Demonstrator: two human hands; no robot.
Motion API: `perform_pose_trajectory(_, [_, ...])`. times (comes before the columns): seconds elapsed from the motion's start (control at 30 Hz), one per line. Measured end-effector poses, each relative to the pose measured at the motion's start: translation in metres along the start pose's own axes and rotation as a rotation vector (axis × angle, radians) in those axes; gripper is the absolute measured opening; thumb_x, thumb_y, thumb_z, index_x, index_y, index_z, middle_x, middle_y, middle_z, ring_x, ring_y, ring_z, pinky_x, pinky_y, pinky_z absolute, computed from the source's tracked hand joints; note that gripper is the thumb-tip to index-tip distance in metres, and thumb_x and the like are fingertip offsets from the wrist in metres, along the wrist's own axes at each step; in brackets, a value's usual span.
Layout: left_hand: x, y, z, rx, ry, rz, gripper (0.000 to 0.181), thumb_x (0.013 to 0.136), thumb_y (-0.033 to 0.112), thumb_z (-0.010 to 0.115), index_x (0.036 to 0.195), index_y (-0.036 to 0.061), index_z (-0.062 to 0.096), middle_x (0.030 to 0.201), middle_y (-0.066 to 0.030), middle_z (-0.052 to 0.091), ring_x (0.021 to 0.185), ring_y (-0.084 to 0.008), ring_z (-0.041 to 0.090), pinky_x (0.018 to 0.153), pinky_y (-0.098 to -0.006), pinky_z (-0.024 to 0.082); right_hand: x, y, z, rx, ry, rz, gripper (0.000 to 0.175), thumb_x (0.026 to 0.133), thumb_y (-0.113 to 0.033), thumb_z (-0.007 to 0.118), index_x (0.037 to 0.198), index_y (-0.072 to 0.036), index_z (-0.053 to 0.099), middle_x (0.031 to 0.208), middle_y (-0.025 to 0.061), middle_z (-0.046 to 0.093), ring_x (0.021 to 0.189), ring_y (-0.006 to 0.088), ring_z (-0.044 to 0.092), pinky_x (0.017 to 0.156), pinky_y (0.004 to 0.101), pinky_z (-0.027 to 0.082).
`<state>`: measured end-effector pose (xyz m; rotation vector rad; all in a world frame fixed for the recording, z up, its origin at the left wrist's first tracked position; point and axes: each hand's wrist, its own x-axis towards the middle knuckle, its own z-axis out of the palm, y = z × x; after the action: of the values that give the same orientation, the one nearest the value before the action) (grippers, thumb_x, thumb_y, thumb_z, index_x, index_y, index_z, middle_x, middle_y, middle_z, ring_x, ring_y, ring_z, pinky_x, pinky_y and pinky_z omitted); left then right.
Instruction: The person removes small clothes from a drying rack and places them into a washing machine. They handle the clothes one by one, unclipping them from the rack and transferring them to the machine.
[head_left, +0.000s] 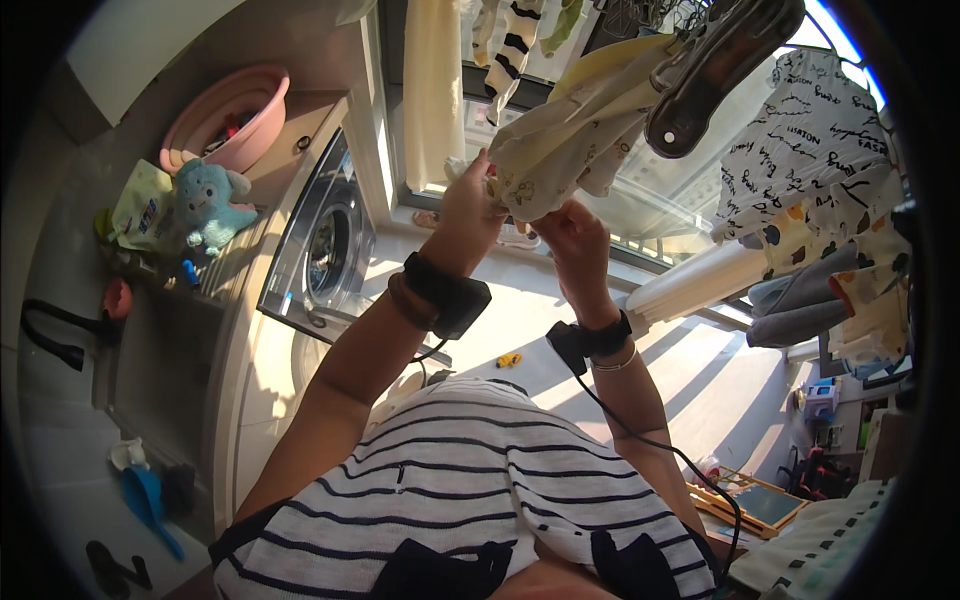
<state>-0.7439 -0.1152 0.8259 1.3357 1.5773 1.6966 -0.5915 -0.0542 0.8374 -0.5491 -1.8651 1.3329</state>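
Observation:
A pale cream garment with small printed motifs (555, 157) hangs at the upper middle, in front of the glass. My left hand (472, 210) grips its lower left edge, with the thumb raised. My right hand (574, 232) pinches the bottom hem with bent fingers, a little to the right. Part of each hand's fingertips is hidden by the cloth. A dark hanger or clip (694, 90) shows large above the right side of the garment. Black-striped socks (514, 52) hang behind it to the left.
A white garment with black lettering (810, 142) and grey clothes (802, 300) hang at the right. On the left are a pink basin (225, 120), a blue plush toy (210, 202) and a front-loading washing machine (322, 247). A small yellow object (508, 360) lies on the floor.

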Motion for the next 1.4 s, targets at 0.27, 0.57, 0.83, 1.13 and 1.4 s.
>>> perform_pose_trajectory(0.27, [0.008, -0.021, -0.019, -1.492, 0.066, -0.313, 0.027, 0.097, 0.034, 0.054, 0.089, 0.0080, 0.058, 0.081, -0.0012, 0.053, 0.077, -0.0145, 0.056, 0.075, -0.0271, 0.049, 0.009, 0.019, 0.021, 1.248, -0.289, 0.518, 0.027, 0.099, -0.028, 0.050, 0.111, -0.004, 0.055, 0.092, 0.0037, 0.060, 0.093, 0.0151, 0.058, 0.090, 0.0295, 0.045])
perform_pose_trajectory(0.57, [0.006, -0.041, -0.074, -0.926, 0.351, -0.335, 0.025, 0.096, 0.032, 0.057, 0.101, 0.0085, 0.062, 0.084, 0.0003, 0.058, 0.069, -0.0097, 0.055, 0.060, -0.0235, 0.046, 0.048, 0.018, 0.051, 0.553, -0.138, 0.150, 0.014, 0.102, -0.022, 0.047, 0.104, -0.010, 0.055, 0.098, 0.0029, 0.062, 0.089, 0.0102, 0.058, 0.087, 0.0308, 0.049])
perform_pose_trajectory(0.83, [-0.019, -0.014, -0.076, -0.647, 0.222, -0.363, 0.032, 0.087, 0.028, 0.070, 0.106, 0.0046, 0.062, 0.093, -0.0055, 0.063, 0.072, -0.0071, 0.055, 0.062, -0.0235, 0.046, 0.075, -0.011, 0.048, 0.550, -0.090, 0.098, 0.016, 0.099, -0.020, 0.053, 0.097, -0.004, 0.055, 0.102, 0.0116, 0.063, 0.096, 0.0146, 0.062, 0.087, 0.0290, 0.052])
perform_pose_trajectory(1.13, [0.008, 0.092, -0.083, -0.300, 0.018, 0.024, 0.038, 0.083, 0.012, 0.070, 0.119, 0.0028, 0.061, 0.101, -0.0072, 0.068, 0.088, -0.0126, 0.065, 0.079, -0.0254, 0.052, 0.073, -0.077, 0.040, 0.084, -0.149, -0.256, 0.020, 0.096, -0.020, 0.059, 0.093, -0.001, 0.060, 0.082, 0.0022, 0.063, 0.073, 0.0070, 0.057, 0.067, 0.0228, 0.047])
perform_pose_trajectory(1.4, [0.035, 0.120, -0.115, -0.441, 0.219, 0.255, 0.023, 0.085, 0.009, 0.068, 0.107, 0.0063, 0.060, 0.091, -0.0017, 0.062, 0.082, -0.0072, 0.058, 0.071, -0.0226, 0.047, 0.146, -0.126, 0.090, 0.254, -0.050, -0.540, 0.034, 0.096, -0.011, 0.057, 0.127, -0.002, 0.050, 0.127, 0.0121, 0.058, 0.115, 0.0160, 0.054, 0.097, 0.0323, 0.043])
